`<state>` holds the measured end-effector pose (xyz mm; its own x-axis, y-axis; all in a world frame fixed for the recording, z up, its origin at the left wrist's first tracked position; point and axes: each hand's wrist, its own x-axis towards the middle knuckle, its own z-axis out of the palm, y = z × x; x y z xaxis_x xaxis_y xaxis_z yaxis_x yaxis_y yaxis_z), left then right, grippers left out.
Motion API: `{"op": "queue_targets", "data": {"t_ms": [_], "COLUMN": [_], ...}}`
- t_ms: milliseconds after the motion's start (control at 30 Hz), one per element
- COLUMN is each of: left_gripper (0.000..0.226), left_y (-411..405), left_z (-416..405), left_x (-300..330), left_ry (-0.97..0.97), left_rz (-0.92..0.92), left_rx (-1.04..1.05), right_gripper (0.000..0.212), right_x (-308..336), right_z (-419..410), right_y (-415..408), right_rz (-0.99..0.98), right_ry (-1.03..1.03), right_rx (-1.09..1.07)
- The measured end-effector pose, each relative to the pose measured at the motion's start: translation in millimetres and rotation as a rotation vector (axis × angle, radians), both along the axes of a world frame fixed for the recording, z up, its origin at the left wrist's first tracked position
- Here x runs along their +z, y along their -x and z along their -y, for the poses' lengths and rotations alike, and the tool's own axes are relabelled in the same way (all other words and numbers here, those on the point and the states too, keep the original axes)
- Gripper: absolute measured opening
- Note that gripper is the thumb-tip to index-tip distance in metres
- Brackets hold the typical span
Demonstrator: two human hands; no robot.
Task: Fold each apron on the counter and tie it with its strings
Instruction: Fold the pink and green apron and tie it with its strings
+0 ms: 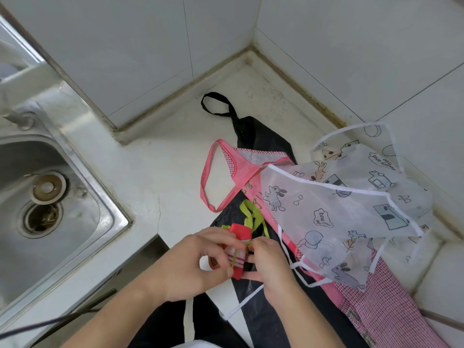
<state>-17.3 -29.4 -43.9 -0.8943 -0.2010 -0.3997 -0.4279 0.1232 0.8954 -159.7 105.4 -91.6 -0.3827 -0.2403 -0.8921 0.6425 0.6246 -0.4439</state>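
A small folded red apron bundle [239, 233] with yellow-green strings [251, 214] sits between my hands at the counter's front edge. My left hand [198, 262] grips the bundle from the left. My right hand [268, 262] pinches a green string against the bundle. Under and behind them lie three unfolded aprons: a black one [253, 136] with a looped neck strap, a pink checked one [256, 159] with a pink neck loop, and a translucent white printed one [326, 204] on top at the right.
A steel sink [50, 197] with an open drain fills the left side. White tiled walls [150, 46] meet in a corner behind the counter [163, 167]. A dark cable [50, 322] runs along the lower left.
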Motion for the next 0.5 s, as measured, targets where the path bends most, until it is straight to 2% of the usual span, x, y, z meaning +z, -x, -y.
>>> {"op": "queue_targets", "data": {"t_ms": [133, 267, 400, 500], "left_gripper": [0.012, 0.013, 0.019, 0.018], "left_y": [3.8, 4.6, 2.4, -0.1], "left_z": [3.8, 2.8, 2.7, 3.8], "left_x": [2.2, -2.9, -15.9, -26.8], "left_ry": [-0.124, -0.144, 0.023, 0.2], "left_rz": [0.05, 0.073, 0.146, 0.217], "left_rx": [-0.035, 0.129, 0.363, 0.356], "right_gripper": [0.027, 0.032, 0.023, 0.022], "right_x": [2.5, 5.5, 8.7, 10.4], "right_z": [14.3, 17.2, 19.4, 19.9], "right_y": [-3.6, -10.0, -18.5, -23.5], "right_rz": [-0.041, -0.033, -0.075, -0.258], "right_ry": [-0.116, -0.053, 0.031, 0.038], "right_rx": [0.163, 0.184, 0.247, 0.387]}}
